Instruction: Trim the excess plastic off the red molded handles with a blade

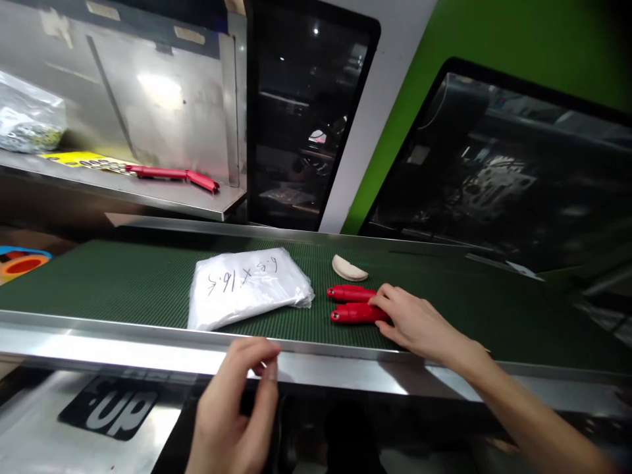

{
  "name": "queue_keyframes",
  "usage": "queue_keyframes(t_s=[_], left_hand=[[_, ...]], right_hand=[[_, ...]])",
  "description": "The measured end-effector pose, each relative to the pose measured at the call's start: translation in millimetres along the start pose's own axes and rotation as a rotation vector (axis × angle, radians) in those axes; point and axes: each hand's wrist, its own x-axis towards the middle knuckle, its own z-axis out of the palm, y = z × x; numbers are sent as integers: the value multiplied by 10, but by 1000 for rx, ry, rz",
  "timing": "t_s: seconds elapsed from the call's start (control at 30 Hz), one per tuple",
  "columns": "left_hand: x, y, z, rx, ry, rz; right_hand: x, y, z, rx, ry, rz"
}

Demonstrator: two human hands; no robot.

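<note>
Two red tube-like plastic parts lie side by side on the green ribbed belt: the far red part (350,293) and the near red part (356,314). Each shows a small round hole at its left end. My right hand (412,322) has its thumb and fingers closed around the right end of the near part, hiding that end. In front of the belt's metal edge, my left hand (237,401) is curled, its thumb and forefinger tips almost touching, nothing visible between them. A cream half-round piece (349,268) lies just behind the red parts.
A stack of clear plastic bags (249,286) marked with handwritten figures lies left on the belt. The belt's metal rail (316,365) runs along the front. More red parts (172,176) rest on a steel shelf (197,203) behind. An orange tape roll (22,264) is far left.
</note>
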Motion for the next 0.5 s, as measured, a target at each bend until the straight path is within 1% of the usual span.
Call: queue_keyframes(t_s=[0.07, 0.1, 0.2, 0.23, 0.27, 0.33, 0.37, 0.43, 0.47, 0.5], left_hand=[[-35, 32, 57, 45, -34, 85], [-42, 51, 99, 97, -39, 158], [32, 151, 297, 340, -91, 355], [94, 197, 374, 419, -141, 376], [170, 242, 442, 463, -168, 384], [326, 310, 515, 471, -241, 347], [382, 324, 506, 440, -262, 341], [398, 308, 392, 346, -273, 371], [345, 284, 299, 302, -260, 384], [252, 256, 196, 259, -220, 379]], right_hand=[[10, -12, -13, 38, 36, -16], [10, -25, -31, 60, 63, -32], [-38, -140, -130, 113, 173, -112], [-76, -217, -177, 120, 226, -162], [-124, -314, -231, 123, 282, -218], [-245, -552, -348, 122, 383, -335], [-303, -680, -406, 127, 411, -398], [-363, -907, -503, 203, 403, -485], [-342, -992, -531, 279, 365, -509], [-273, -1052, -538, 377, 339, -507]])
